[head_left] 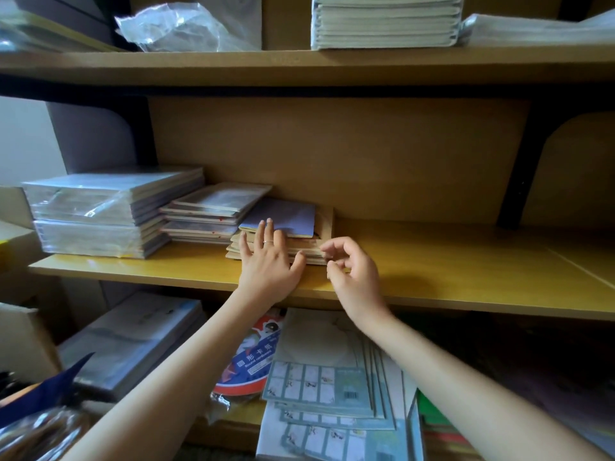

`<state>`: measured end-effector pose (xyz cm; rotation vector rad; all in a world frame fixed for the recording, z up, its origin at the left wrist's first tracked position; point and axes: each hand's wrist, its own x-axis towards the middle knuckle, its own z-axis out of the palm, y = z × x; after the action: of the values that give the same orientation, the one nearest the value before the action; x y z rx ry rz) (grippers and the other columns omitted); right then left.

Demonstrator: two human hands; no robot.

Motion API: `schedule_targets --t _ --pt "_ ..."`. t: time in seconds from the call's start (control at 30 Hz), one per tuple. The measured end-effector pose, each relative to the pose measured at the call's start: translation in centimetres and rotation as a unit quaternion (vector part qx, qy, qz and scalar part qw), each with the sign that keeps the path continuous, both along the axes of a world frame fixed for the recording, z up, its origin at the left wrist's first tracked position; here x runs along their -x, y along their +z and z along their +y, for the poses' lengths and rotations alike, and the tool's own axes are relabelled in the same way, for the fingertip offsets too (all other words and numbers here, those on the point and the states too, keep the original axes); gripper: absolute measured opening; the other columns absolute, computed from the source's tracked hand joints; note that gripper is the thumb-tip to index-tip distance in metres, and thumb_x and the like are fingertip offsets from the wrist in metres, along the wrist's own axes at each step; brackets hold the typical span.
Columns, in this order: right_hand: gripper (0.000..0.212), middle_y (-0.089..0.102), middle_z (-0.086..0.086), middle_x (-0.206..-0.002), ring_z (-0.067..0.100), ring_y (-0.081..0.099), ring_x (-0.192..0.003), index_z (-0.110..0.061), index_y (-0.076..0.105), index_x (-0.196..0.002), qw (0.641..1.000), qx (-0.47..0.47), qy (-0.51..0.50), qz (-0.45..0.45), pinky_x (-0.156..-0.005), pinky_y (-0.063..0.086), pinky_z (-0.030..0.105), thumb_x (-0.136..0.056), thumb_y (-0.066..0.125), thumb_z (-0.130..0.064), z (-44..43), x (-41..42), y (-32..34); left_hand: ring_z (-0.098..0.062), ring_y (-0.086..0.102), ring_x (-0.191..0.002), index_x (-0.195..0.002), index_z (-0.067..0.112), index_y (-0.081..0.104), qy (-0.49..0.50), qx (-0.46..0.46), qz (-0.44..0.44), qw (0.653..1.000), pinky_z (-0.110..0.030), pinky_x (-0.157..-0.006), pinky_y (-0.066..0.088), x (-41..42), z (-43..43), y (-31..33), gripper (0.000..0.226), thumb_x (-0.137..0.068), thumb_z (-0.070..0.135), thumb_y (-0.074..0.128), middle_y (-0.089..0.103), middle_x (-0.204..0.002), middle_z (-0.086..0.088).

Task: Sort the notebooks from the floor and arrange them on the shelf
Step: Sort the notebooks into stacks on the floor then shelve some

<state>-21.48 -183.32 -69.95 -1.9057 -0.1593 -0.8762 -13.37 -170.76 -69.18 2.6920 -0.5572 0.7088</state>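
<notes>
Squaring the notebook pile [289, 216] on the middle shelf [432, 261], just right of two other stacks [206, 212]. Judged stage: pile placed, alignment in hand; the floor is out of view, so what remains cannot be told. Left hand [266, 261]: fingers straight and spread, pressing the pile's front edge. Right hand [352, 271]: fingers loosely curled, empty, just beside the pile's right corner.

Left hand [268, 264] splayed flat, right hand [353, 266] loosely curled.
</notes>
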Motion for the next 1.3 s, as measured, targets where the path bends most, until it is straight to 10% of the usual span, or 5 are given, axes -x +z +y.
schedule_targets --t 0.23,0.5,0.73,0.93,1.3 --pt "0.015 0.049 -0.008 -0.082 0.003 0.041 -0.061 -0.016 0.052 -0.081 0.972 0.228 0.04 -0.041 -0.056 0.034 0.02 -0.079 0.044 -0.003 -2.5 9.4 -8.2 -0.03 0.043 -0.1 -0.101 0.009 0.043 -0.288 -0.053 -0.328 0.898 -0.045 -0.092 0.032 5.5 -0.2 -7.2 0.028 -0.082 0.028 0.05 0.04 -0.111 -0.012" --pt "0.021 0.047 -0.015 -0.092 0.005 0.043 -0.056 -0.026 0.051 -0.087 0.939 0.247 -0.008 0.237 -0.054 0.04 0.036 -0.08 0.044 -0.007 -8.0 18.8 -20.8 -0.025 0.053 -0.076 -0.087 0.015 0.06 -0.438 -0.319 -0.061 0.838 -0.036 -0.072 0.031 14.3 0.1 -23.4 0.04 -0.077 0.051 0.049 0.058 -0.086 -0.006" --pt "0.021 0.04 -0.007 -0.11 0.018 0.058 -0.078 -0.021 0.048 -0.109 0.855 0.2 -0.071 0.473 -0.064 0.046 0.038 -0.089 0.055 -0.018 -9.8 25.8 -28.4 -0.024 0.061 -0.087 -0.103 0.014 0.062 -0.378 -0.319 0.187 0.848 -0.034 -0.076 0.043 20.9 1.4 -29.7 0.088 -0.078 0.084 0.014 0.062 -0.102 -0.005" --pt "0.048 0.048 0.002 -0.107 0.019 0.052 -0.094 -0.012 0.045 -0.12 0.806 0.073 -0.115 0.576 -0.08 0.043 0.03 -0.082 0.069 -0.029 -8.7 29.7 -31.7 -0.024 0.04 -0.122 -0.137 0.017 0.03 -0.247 -0.287 0.328 0.866 -0.037 -0.097 0.035 24.8 0.8 -29.9 0.109 -0.054 0.076 0.067 0.038 -0.132 -0.003" --pt "0.042 0.051 -0.007 -0.094 0.01 0.052 -0.08 -0.014 0.045 -0.112 0.802 0.115 -0.073 0.582 -0.065 0.044 0.026 -0.084 0.066 -0.038 -8.7 30.0 -31.4 -0.023 0.064 -0.088 -0.12 0.019 0.033 -0.224 -0.272 0.355 0.866 -0.031 -0.063 0.047 25.6 -0.9 -26.8 0.044 -0.09 0.043 0.056 0.065 -0.102 -0.003"
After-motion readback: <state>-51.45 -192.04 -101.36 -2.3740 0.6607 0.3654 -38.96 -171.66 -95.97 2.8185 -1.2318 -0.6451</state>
